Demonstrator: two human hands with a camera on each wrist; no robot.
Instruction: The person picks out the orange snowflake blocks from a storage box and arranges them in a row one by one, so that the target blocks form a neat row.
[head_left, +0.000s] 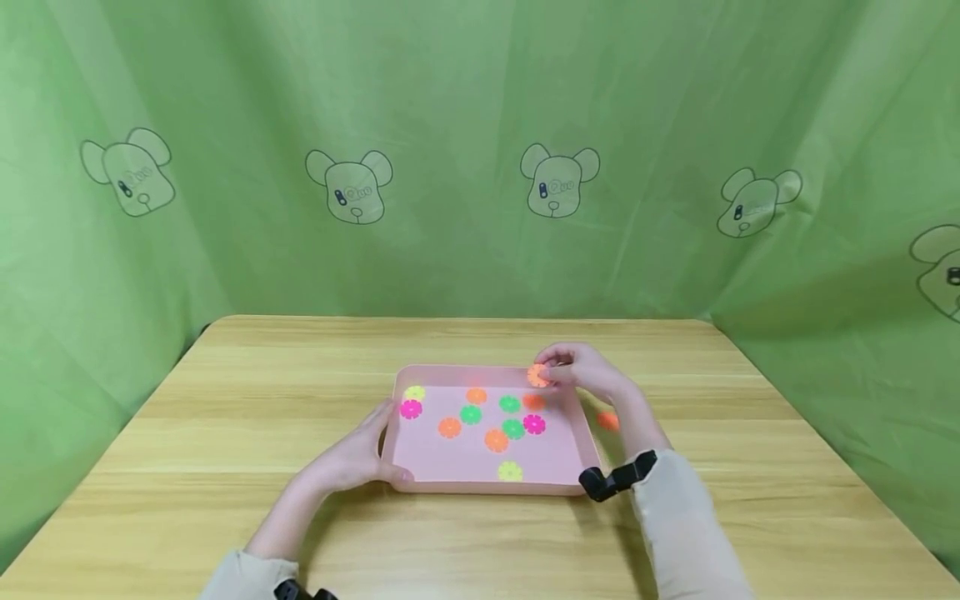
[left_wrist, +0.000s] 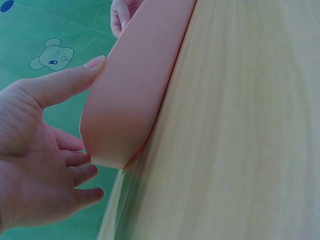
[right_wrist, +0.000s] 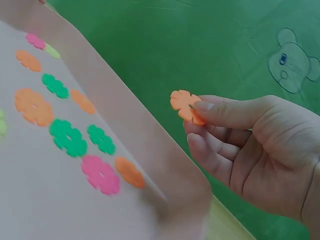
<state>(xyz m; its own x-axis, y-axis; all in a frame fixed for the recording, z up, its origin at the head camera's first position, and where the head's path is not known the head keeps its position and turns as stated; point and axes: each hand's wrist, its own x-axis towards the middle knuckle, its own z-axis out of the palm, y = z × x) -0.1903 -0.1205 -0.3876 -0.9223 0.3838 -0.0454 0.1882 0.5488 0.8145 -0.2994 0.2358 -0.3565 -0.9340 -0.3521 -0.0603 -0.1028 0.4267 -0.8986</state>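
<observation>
A shallow pink tray (head_left: 480, 487) lies on the table with several flower-shaped plastic discs in orange, green, pink and yellow spread over its floor. My left hand (head_left: 358, 454) rests against the tray's left side, thumb on the near rim; the left wrist view shows its fingers (left_wrist: 82, 174) spread along the corner. Between thumb and fingers my right hand (head_left: 588, 371) pinches an orange disc (right_wrist: 185, 105), held up by the tray's far right corner. In the tray are a pink disc (right_wrist: 101, 175) and a green disc (right_wrist: 68, 137), near that same side.
On the wooden table (head_left: 247, 400), to the right of the tray, lies another orange disc (head_left: 607, 420), partly behind the right forearm. A green curtain (head_left: 450, 267) with printed bear heads hangs behind the table and along both sides.
</observation>
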